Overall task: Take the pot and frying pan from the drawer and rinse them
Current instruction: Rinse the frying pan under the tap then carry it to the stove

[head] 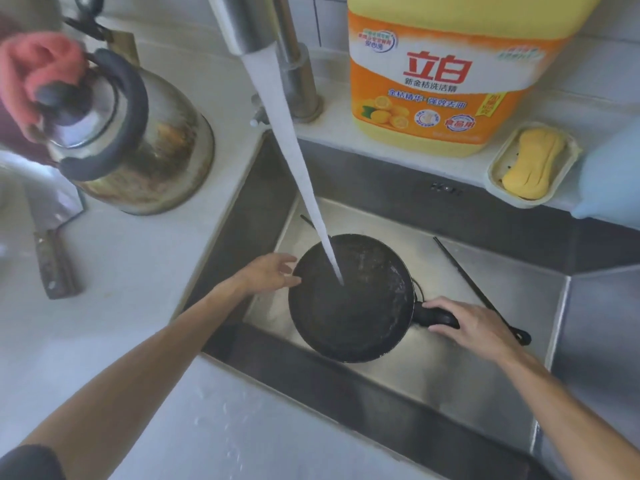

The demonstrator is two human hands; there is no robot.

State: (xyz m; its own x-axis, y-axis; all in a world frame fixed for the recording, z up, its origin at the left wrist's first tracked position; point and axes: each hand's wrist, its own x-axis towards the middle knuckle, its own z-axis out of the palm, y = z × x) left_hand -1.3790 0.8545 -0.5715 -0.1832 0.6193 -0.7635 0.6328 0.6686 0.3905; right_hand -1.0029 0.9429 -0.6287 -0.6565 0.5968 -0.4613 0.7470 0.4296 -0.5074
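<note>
One of the two task items is being rinsed: in the steel sink (502,278), the round black frying pan (349,299) sits under the tap's white stream (294,150). No pot is in view, so that half seems left. The right hand (474,327) grips the pan's black handle (434,317); the left hand (268,275) rests open-fingered against the rim.

The right hand (476,325) covers most of the frying pan (349,299) handle. The faucet (242,22) and detergent jug (446,71) are cut off by the top edge. A pale blue object (613,174) at the right edge cannot be identified. The cleaver (52,233) blade is blurred.
</note>
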